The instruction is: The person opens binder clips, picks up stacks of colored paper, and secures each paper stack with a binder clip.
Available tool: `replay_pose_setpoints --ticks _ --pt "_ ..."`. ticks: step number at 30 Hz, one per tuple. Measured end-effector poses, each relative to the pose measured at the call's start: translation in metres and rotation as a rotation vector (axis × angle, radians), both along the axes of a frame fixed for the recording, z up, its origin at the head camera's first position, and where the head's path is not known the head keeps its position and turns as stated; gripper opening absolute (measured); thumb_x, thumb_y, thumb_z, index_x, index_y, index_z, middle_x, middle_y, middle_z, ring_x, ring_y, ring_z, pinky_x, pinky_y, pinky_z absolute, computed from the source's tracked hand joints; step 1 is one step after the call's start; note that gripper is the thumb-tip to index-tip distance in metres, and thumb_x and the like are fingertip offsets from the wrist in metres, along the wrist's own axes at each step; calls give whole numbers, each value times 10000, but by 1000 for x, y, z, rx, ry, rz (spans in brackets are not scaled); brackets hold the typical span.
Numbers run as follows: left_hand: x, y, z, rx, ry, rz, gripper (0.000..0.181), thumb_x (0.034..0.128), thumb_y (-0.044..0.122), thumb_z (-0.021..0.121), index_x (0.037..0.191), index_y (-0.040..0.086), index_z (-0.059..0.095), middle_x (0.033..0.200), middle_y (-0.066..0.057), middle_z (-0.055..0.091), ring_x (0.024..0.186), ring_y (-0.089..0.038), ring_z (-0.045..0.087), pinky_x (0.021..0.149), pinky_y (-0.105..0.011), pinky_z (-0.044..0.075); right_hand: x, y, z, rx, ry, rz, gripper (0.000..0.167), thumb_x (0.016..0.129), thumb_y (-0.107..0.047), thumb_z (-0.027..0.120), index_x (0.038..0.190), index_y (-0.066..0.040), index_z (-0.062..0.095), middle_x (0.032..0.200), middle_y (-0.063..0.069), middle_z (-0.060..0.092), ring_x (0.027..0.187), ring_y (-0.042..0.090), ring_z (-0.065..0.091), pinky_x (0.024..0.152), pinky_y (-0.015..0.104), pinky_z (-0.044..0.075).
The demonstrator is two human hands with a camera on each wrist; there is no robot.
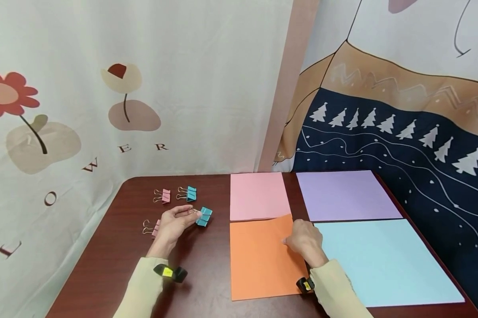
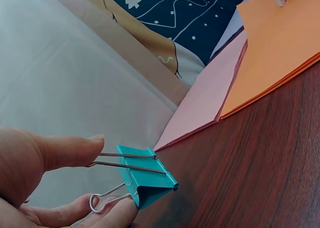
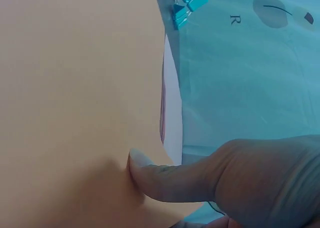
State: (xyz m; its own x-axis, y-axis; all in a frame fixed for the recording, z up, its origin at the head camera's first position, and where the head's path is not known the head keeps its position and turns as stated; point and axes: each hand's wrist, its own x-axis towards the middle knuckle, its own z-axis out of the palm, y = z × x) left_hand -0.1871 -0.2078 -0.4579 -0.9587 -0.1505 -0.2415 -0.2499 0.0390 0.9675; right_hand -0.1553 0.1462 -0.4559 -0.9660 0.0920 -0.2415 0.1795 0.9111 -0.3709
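A teal binder clip [image 1: 204, 217] is pinched by its wire handles between the thumb and fingers of my left hand [image 1: 173, 227], above the table left of the papers. In the left wrist view the clip [image 2: 145, 180] points toward the paper stacks, its mouth looking closed or nearly so. My right hand [image 1: 308, 243] grips the far right corner of a stack of orange paper [image 1: 262, 265], which is slightly raised there. The thumb presses on top of the orange sheet [image 3: 75, 88] in the right wrist view; the fingers beneath are mostly hidden.
Pink paper [image 1: 258, 194] lies behind the orange stack. Purple paper [image 1: 346, 194] and light blue paper [image 1: 389, 265] lie to the right. Another teal clip [image 1: 191, 193], a pink clip [image 1: 166, 196] and a partly covered pink clip [image 1: 156, 229] rest on the brown table [image 1: 103, 265].
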Motion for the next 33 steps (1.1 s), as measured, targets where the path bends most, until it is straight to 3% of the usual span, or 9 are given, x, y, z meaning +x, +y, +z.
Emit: replay_pose_setpoints --ticks 7,13,15,17,20,22,25,27,33 --pt "1 2 3 27 -14 -18 621 905 77 775 1428 -91 485 1120 -78 679 840 -5 682 867 -245 612 3 5 -6 -134 49 -53 312 788 -229 870 758 -39 624 613 54 537 510 167 453 459 266 345" --pt "3 1 4 72 1 -29 657 921 45 749 1476 -108 432 1079 -37 661 856 7 670 866 -218 606 3 11 -10 -263 61 -64 438 777 -204 859 631 -139 451 574 -30 327 521 137 334 488 257 279" --pt "4 2 6 82 7 -46 660 929 68 750 1478 -108 429 1103 -46 686 884 -10 693 918 -262 601 4 14 -12 -276 70 -35 330 796 -212 847 701 -92 555 613 7 455 541 145 390 500 266 313" --pt "5 4 7 95 9 -62 642 936 84 746 1468 -105 440 1160 -100 693 924 -45 716 976 -330 582 5 18 -13 -282 97 7 250 823 -215 833 887 -28 680 760 86 637 625 201 537 544 312 430" --pt "5 7 8 117 17 -79 635 948 104 738 1464 -107 432 1253 -171 678 968 -86 732 1028 -396 542 8 23 -12 -288 167 74 419 860 -223 816 1182 13 690 1062 172 737 839 264 677 674 391 553" --pt "4 9 8 128 26 -81 624 956 99 726 1461 -111 427 1259 -183 671 969 -93 733 1032 -406 538 9 26 -11 -331 184 106 376 891 -222 798 1182 -15 682 892 111 707 752 238 639 633 366 529" --pt "4 13 8 140 47 -79 591 968 98 710 1444 -119 436 1212 -163 693 957 -107 734 1020 -416 549 10 30 -12 -413 193 131 266 916 -237 785 1080 -73 656 634 -22 461 546 122 406 512 248 360" --pt "5 17 9 145 63 -82 567 978 107 699 1430 -124 445 1197 -161 701 961 -126 736 1016 -431 552 10 34 -13 -473 186 142 233 927 -252 775 1035 -100 635 598 -39 264 519 107 238 501 224 247" --pt "8 25 8 192 96 -67 460 988 87 677 1369 -100 503 1152 -139 729 960 -158 740 959 -387 598 12 43 -14 -585 207 142 234 936 -272 762 1137 -159 722 590 -40 304 507 91 281 499 212 276"
